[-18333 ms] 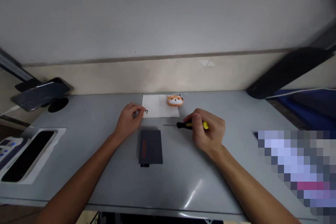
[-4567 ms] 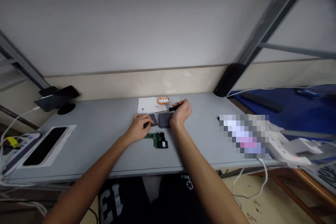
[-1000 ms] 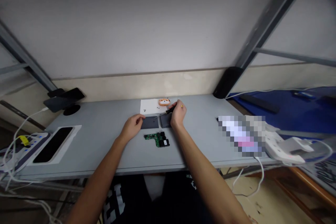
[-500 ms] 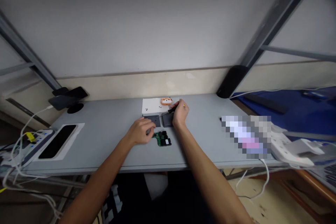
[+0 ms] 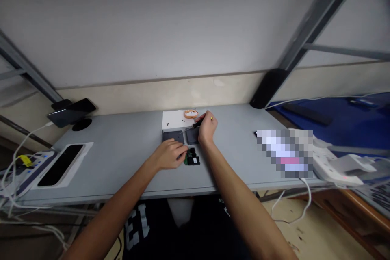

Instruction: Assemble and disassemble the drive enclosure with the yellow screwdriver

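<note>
My right hand [image 5: 208, 128] is closed around a screwdriver [image 5: 198, 123] with a dark handle and a yellow end. Its thin shaft points left over a flat dark grey case half [image 5: 173, 137]. A second dark grey case half [image 5: 191, 135] lies beside it, partly behind my right hand. My left hand [image 5: 170, 154] has its fingers curled at the near edge of the left case half, thumb by the green circuit board [image 5: 192, 158], covering its left part. What those fingers pinch, if anything, is hidden. Several tiny dark screws [image 5: 167, 124] lie on white paper [image 5: 173, 118].
An orange animal-face case [image 5: 191, 113] sits on the paper. To the left are a dark phone on a stand [image 5: 73, 111], another phone [image 5: 61, 165] and a power strip [image 5: 33, 172]. A black cylinder [image 5: 268, 89], a blurred-out phone [image 5: 284, 154] and a white power strip [image 5: 332, 168] are right.
My left hand has moved right, over the circuit board's left part. The screwdriver's shaft now reaches over the left case half. The whole view has shifted slightly.
</note>
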Tool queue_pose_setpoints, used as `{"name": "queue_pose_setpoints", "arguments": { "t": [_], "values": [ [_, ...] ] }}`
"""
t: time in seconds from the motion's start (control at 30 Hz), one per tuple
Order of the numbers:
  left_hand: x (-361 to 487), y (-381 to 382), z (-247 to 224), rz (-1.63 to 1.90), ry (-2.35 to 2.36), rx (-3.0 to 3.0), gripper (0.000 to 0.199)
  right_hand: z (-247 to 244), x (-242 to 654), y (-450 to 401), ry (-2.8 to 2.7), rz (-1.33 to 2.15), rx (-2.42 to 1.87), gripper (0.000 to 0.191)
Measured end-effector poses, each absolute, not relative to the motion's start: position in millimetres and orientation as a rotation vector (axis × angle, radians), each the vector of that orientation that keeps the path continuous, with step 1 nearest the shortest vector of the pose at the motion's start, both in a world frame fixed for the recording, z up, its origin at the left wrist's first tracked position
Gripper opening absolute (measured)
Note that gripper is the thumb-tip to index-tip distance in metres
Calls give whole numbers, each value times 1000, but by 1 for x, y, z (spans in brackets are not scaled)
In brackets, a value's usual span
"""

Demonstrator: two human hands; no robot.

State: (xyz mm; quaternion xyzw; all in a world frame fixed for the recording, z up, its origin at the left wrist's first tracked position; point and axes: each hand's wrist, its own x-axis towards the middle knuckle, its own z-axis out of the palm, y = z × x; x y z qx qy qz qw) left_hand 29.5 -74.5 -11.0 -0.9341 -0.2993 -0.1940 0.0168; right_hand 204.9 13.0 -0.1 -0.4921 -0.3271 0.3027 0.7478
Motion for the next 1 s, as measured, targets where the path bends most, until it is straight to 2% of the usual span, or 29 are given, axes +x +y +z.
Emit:
{"name": "queue_pose_setpoints", "arguments": {
  "t": [0.13,0.3,0.53,1.0],
  "values": [
    [23,-71,-10,-786,-1051,-2881,26,0,205,12,-715,669,-1066,33],
    [4,-61,-8,-1172,-1614,-2612,20,0,209,16,-678,667,-1081,30],
    [-9,-50,-14,-1160,-1852,-2493,18,3,222,18,-622,634,-1119,30],
    [-11,-47,-15,-1092,-1926,-2562,26,4,221,18,-653,597,-1138,31]
  ]
}}
